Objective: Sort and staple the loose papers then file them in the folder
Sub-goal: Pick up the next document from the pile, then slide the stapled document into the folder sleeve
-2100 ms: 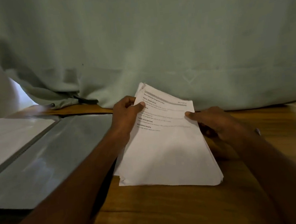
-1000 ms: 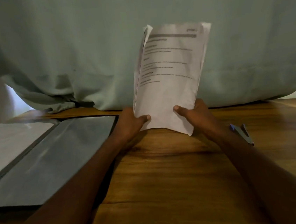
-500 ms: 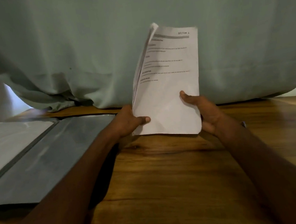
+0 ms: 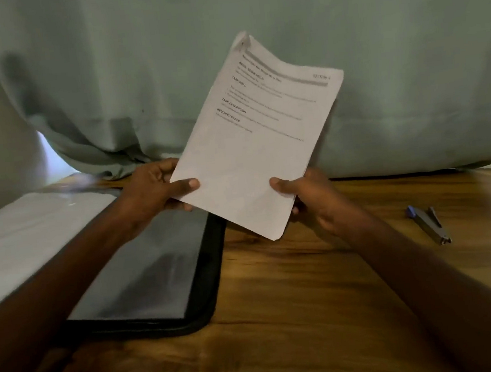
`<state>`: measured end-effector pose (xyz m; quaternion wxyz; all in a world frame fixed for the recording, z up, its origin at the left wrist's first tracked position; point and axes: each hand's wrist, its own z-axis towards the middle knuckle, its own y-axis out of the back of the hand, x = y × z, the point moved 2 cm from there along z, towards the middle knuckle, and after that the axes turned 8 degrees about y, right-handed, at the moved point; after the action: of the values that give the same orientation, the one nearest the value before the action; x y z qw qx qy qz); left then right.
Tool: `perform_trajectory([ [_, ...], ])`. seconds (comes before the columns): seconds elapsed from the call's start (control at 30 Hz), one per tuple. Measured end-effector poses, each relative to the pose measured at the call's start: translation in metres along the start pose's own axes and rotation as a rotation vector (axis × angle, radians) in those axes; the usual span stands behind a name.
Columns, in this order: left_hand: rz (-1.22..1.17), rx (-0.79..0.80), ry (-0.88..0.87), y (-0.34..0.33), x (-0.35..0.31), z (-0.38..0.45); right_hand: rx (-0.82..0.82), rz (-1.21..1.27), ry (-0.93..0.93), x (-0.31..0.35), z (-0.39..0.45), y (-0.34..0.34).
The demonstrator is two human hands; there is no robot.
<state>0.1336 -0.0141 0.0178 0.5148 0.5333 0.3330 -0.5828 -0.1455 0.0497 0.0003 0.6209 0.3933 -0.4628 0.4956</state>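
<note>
Both hands hold the stack of papers up off the wooden worktop, tilted with its top leaning to the right. The left hand pinches the lower left edge, thumb on the front sheet; the right hand clamps the lower right edge the same way — each grip closed on the paper. The open folder lies on the left, just below the stack's near corner. A stapler rests on the right, well apart from the hands. A pale green curtain hangs at the far side.
</note>
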Motion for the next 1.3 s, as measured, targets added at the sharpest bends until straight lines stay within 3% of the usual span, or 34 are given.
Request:
perform_trajectory([
  [0.1, -0.116, 0.010, 0.053, 0.032, 0.000, 0.009, -0.102, 0.071, 0.099, 0.011, 0.020, -0.015],
  [0.2, -0.235, -0.173, 0.101, 0.073, 0.009, 0.032, -0.187, 0.165, 0.143, 0.015, 0.045, -0.049],
  [0.27, 0.032, -0.316, 0.033, 0.096, 0.022, 0.047, -0.225, 0.248, 0.154, 0.011, 0.062, -0.078],
  [0.37, 0.689, -0.314, -0.120, 0.100, 0.050, 0.058, -0.255, 0.341, 0.182, 0.008, 0.085, -0.118],
  [0.53, 0.886, -0.225, -0.037, 0.105, 0.086, 0.064, -0.262, 0.391, 0.158, -0.003, 0.131, -0.151],
  [0.77, 0.906, -0.282, -0.191, 0.100, 0.087, 0.075, -0.157, 0.407, 0.160, -0.023, 0.161, -0.173],
  [0.9, 1.061, -0.227, -0.029, 0.105, 0.100, 0.081, -0.098, 0.387, 0.156, -0.025, 0.170, -0.178],
  [1.2, 0.831, -0.387, -0.044, 0.104, 0.084, 0.077, -0.028, 0.359, 0.175, -0.028, 0.172, -0.183],
  [1.3, 0.754, -0.338, 0.031, 0.109, 0.071, 0.087, -0.028, 0.386, 0.195, -0.020, 0.179, -0.185],
])
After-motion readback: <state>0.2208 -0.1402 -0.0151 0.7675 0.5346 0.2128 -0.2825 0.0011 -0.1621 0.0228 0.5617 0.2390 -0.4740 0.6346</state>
